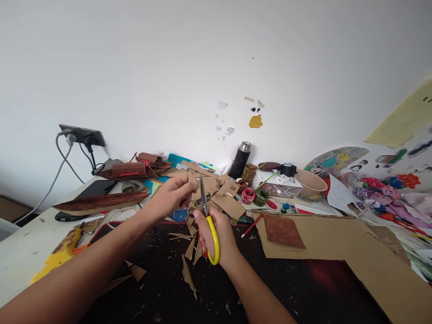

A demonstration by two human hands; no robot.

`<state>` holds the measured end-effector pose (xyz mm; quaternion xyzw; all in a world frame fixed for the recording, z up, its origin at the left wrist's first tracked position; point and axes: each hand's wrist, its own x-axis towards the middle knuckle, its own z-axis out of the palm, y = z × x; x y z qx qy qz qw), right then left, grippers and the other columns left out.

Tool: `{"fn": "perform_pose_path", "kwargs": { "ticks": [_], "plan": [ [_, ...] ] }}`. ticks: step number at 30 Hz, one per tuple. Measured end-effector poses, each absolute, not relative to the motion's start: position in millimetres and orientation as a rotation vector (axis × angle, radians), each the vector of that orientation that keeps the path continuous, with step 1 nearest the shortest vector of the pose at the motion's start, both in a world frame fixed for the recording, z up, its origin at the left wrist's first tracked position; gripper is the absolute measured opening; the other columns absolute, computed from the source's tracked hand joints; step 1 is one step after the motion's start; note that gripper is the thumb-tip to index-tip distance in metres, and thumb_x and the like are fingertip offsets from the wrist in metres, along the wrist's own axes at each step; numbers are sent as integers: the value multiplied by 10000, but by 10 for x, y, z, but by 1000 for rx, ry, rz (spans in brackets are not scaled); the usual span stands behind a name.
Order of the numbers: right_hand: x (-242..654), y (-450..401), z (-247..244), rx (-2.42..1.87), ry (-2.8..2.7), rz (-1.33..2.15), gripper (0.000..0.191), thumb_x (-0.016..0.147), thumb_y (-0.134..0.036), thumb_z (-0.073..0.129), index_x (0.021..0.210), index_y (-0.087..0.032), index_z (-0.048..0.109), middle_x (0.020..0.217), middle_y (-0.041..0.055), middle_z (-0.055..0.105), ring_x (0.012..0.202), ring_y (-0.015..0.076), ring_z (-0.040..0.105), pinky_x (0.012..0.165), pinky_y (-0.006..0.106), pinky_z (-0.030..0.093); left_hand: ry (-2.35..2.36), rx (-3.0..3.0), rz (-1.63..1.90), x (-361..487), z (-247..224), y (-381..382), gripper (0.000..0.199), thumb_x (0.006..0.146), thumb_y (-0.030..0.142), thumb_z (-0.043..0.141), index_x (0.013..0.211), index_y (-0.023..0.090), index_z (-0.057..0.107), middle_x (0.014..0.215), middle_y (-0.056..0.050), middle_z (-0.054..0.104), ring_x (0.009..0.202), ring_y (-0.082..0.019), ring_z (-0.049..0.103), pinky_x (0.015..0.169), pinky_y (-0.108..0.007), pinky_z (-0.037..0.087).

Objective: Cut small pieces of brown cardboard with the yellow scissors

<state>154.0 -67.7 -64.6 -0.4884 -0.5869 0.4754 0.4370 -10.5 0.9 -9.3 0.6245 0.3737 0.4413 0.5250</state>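
My right hand (218,234) is wrapped round the yellow and red handles of a pair of scissors (213,238), whose blades point up and away from me. To its left, my left hand (178,193) is closed, with thumb and fingers pinched together near the blade tips; whatever it may hold is too small to make out. Beyond both hands lies a heap of cardboard scraps (229,202). Thin cardboard offcuts (188,276) are scattered over the black mat (162,288) below my hands.
A large cardboard sheet (324,234) with a reddish-brown square (283,231) lies at the right. Behind stand a black flask (240,161), paint jars (248,195) and a round bowl (312,183). Brown-painted cardboard pieces (101,201) and a yellow glue gun (62,249) are at the left.
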Motion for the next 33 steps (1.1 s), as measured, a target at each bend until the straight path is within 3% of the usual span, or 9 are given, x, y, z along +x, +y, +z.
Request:
{"fn": "perform_pose_path", "kwargs": {
  "ticks": [4, 8, 19, 22, 27, 33],
  "plan": [
    [1601, -634, -631, -1159, -1413, 1262, 514, 929, -733, 636, 907, -222, 591, 508, -55, 564, 371, 135, 550, 370, 195, 398, 832, 1491, 1075, -116, -100, 0, 437, 991, 514, 597, 702, 219, 457, 615, 71, 403, 474, -102, 457, 489, -259, 364],
    [1628, -609, -585, -1173, -1367, 1260, 585, 894, -790, 635, 925, -205, 621, 525, -28, 623, 423, 153, 621, 398, 192, 422, 859, 1616, 993, -142, -113, 0, 455, 1008, 537, 597, 712, 205, 500, 602, 51, 472, 494, -106, 469, 506, -261, 366],
    [1661, -570, -537, -973, -1310, 1443, 851, 697, -917, 710, 1109, -173, 683, 603, 27, 700, 577, 254, 756, 525, 287, 558, 816, 1515, 1031, -105, -45, -39, 497, 983, 619, 597, 718, 217, 471, 633, 58, 428, 500, -112, 453, 491, -264, 396],
    [1669, -572, -527, -953, -1264, 1436, 797, 717, -875, 741, 1093, -175, 672, 605, 19, 700, 526, 225, 730, 498, 271, 553, 834, 1576, 977, -122, -54, -47, 499, 1000, 606, 576, 708, 215, 474, 606, 51, 455, 502, -115, 461, 503, -265, 381],
    [1709, -551, -489, -1018, -1130, 1263, 591, 813, -743, 764, 976, -191, 627, 516, -51, 608, 330, 123, 539, 327, 189, 395, 836, 1767, 819, -149, -78, -71, 502, 1031, 593, 544, 712, 207, 503, 594, 38, 507, 535, -121, 477, 535, -259, 383],
    [1729, -570, -415, -1026, -1154, 1272, 522, 829, -673, 774, 961, -200, 598, 506, -68, 594, 336, 116, 531, 330, 182, 402, 837, 1855, 673, -105, -42, -132, 500, 1014, 629, 543, 741, 210, 528, 593, 43, 492, 530, -122, 437, 502, -248, 345]
  ]
}}
